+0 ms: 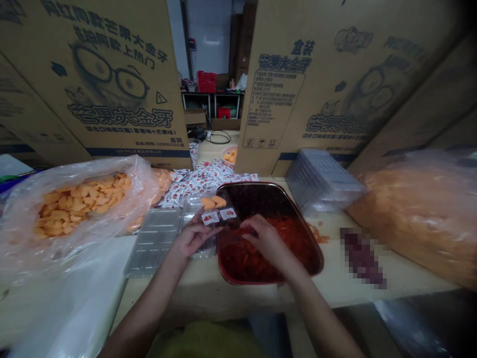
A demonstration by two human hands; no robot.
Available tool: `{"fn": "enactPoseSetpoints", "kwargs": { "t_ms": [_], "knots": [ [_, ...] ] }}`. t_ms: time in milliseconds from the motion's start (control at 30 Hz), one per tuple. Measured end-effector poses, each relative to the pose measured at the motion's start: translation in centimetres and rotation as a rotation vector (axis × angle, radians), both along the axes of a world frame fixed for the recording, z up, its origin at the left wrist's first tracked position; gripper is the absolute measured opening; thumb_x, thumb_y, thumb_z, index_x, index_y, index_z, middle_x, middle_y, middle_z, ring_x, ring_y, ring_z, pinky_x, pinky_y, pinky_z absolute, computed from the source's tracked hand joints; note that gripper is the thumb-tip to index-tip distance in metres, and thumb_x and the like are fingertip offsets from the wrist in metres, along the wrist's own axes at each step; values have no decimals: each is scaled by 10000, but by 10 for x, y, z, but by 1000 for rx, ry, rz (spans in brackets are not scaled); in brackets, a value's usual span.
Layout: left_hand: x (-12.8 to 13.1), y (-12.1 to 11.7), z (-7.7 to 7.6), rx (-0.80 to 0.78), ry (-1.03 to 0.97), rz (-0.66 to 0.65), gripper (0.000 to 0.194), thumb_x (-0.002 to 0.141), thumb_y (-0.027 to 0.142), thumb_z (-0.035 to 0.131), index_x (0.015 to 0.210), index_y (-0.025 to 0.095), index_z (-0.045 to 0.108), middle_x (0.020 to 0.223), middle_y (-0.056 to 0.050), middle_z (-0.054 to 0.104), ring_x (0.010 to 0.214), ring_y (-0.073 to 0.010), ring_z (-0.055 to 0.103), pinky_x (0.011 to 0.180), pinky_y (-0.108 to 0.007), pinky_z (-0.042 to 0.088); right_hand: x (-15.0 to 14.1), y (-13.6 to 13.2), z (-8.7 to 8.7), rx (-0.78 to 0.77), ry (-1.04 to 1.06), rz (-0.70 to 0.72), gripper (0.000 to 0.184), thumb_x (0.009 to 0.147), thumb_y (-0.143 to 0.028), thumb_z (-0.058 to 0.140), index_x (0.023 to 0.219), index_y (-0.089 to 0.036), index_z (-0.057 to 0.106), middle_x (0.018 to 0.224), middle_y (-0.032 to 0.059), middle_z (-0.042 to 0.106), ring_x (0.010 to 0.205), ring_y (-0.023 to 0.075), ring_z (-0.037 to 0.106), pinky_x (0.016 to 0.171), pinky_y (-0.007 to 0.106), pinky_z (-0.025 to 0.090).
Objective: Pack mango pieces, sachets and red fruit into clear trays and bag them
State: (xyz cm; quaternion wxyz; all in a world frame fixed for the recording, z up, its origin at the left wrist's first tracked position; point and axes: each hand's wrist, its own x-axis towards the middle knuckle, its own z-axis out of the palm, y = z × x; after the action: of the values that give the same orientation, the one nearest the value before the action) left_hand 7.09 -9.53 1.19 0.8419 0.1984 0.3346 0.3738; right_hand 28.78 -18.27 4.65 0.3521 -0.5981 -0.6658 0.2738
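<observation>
My left hand (192, 237) grips a clear plastic compartment tray (208, 211) that holds two orange pieces (213, 202) and two small red-and-white sachets (219, 216). The tray is held over the left rim of a metal pan (283, 194) filled with red pieces (294, 233). My right hand (266, 241) lies fingers-down in the red pieces, its fingers curled together; what they pinch is hidden.
A clear bag of orange pieces (80, 199) lies at the left. An empty tray (154, 241) sits beside it. Sachets (201, 179) are heaped behind. Stacked clear trays (320, 179) and another orange-filled bag (417, 214) lie right. Cardboard boxes (112, 74) stand behind.
</observation>
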Motion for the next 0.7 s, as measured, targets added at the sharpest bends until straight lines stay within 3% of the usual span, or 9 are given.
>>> {"fn": "enactPoseSetpoints", "kwargs": {
  "t_ms": [233, 467, 600, 700],
  "knots": [
    [3, -1, 0, -8, -17, -2, 797, 568, -134, 541, 1252, 269, 484, 1087, -26, 648, 995, -211, 619, 992, -525, 413, 3, -1, 0, 23, 121, -85, 147, 770, -68, 635, 857, -185, 619, 837, 4, 556, 784, 131, 549, 724, 241, 429],
    [8, -4, 1, 54, -24, -57, 848, 583, -114, 529, 1324, 283, 419, 1132, -26, 644, 1056, -226, 596, 993, -500, 418, -17, 7, 11, -15, 151, 98, 168, 764, -34, 625, 830, -188, 632, 897, 14, 579, 855, 135, 557, 786, 249, 433],
    [9, -5, 1, 52, 1, -57, 857, 582, -108, 522, 1333, 286, 401, 1089, -12, 658, 1012, -209, 616, 985, -476, 428, -23, 12, 7, 2, 128, 238, 300, 767, 8, 579, 956, -215, 646, 1042, 38, 581, 1005, 161, 541, 903, 303, 421],
    [9, -6, -1, 22, 33, -44, 848, 593, -105, 518, 1337, 282, 392, 1061, -11, 667, 989, -200, 623, 989, -475, 422, -20, 11, 4, 32, 141, 223, 435, 779, 8, 552, 1132, -243, 593, 1115, 50, 564, 1030, 159, 536, 906, 301, 426]
  ]
}}
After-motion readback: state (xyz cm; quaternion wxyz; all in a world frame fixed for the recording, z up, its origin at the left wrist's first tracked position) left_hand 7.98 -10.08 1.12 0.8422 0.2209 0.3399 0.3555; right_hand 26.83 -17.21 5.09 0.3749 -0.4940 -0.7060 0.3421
